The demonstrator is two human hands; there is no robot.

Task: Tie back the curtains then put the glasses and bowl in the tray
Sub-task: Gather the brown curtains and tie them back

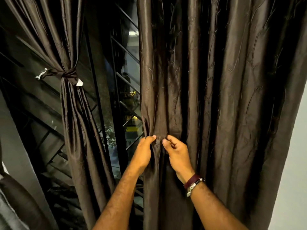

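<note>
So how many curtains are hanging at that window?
2: the left curtain is tied back; the right curtain hangs loose, pinched by both hands. More may be out of view.

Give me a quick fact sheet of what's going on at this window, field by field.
left curtain: gathered, bound with a knotted tie
right curtain: hanging loose, not tied
left hand: pinches the right curtain's inner edge
right hand: pinches the same fabric beside it
right wrist: wears bracelets
window: barred, showing between the curtains
glasses, bowl, tray: not in view
</note>
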